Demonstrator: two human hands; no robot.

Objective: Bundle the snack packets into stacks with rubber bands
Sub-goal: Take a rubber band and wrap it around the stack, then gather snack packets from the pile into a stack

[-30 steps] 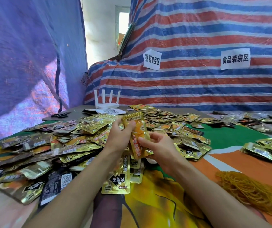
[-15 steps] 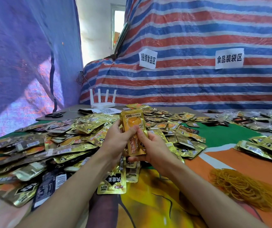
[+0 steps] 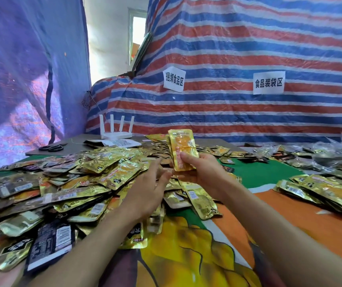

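**Router** (image 3: pixel 116 132): one, white, with four upright antennas.
**Scissors** (image 3: pixel 51 148): one pair, left of the router.
**Printed sheet** (image 3: pixel 122 143): one, with a square code, just in front of the router.
**Paper signs** (image 3: pixel 173 79): three, on the striped tarp above and right of the router. The farthest is cut by the frame edge.
**Hands**: two, the left hand (image 3: pixel 147 191) and the right hand (image 3: pixel 204 172), both nearer than the router.
**Stack of packets** (image 3: pixel 183 150): one, pinched in the right hand's fingers (image 3: pixel 186 157). At least two packets; the exact number cannot be told.
**Heap of loose packets** (image 3: pixel 79 183): one, on the worktop in front of the router, too many to count.
**Smaller group of packets** (image 3: pixel 319 189): one, far right of the router.
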